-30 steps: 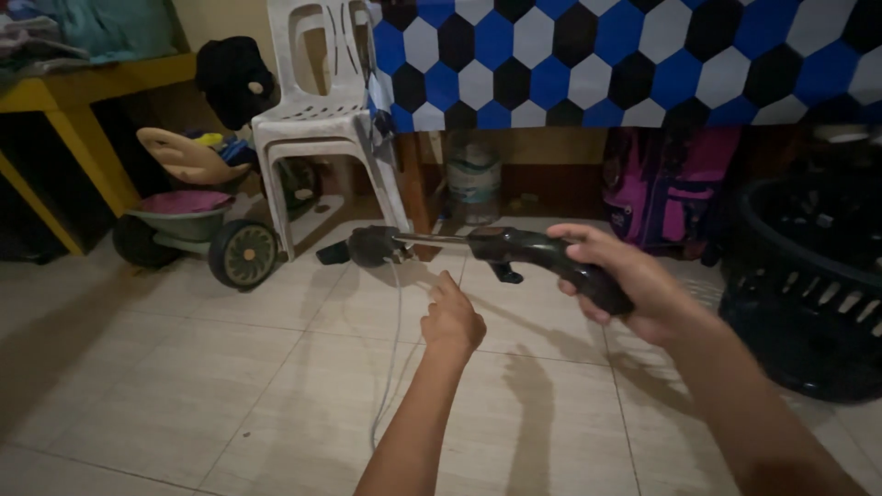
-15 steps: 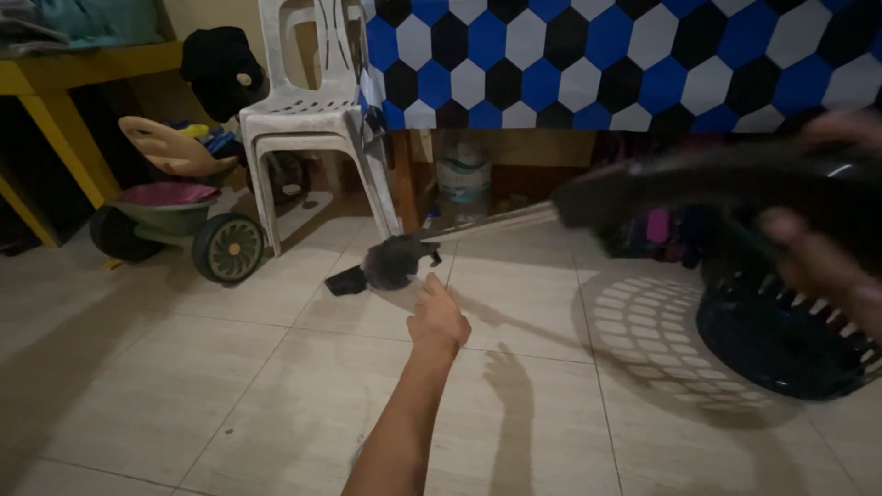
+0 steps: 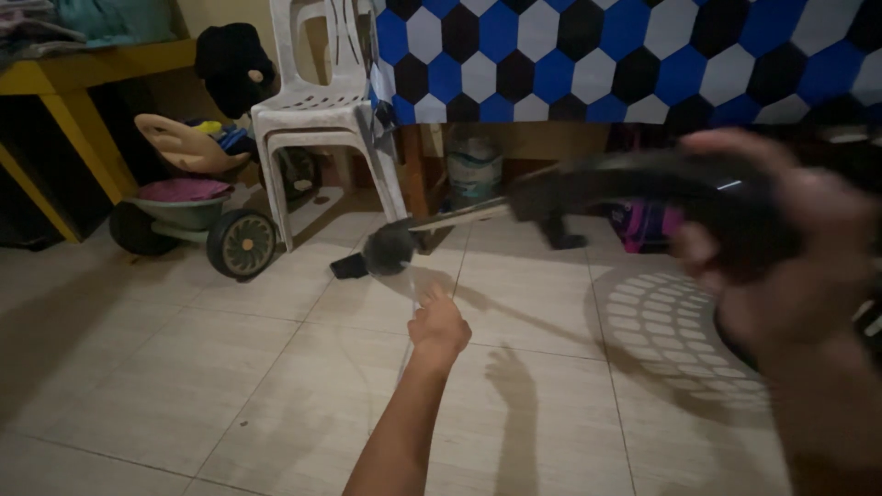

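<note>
Left hand [image 3: 439,326] pinching the thin cord [image 3: 411,303] below the round head [image 3: 390,250] of a long black tool held above the floor, right hand [image 3: 781,248] wrapped around its handle [image 3: 643,188]; step judged: freeing the cord, next needing a steady pull

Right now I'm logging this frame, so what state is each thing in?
black tool: lifted off the floor, gripped at its handle
right hand: closed around the tool handle, blurred
left hand: pinching the thin cord
thin cord: hanging below the tool head
white plastic chairs: stacked, upright
</note>
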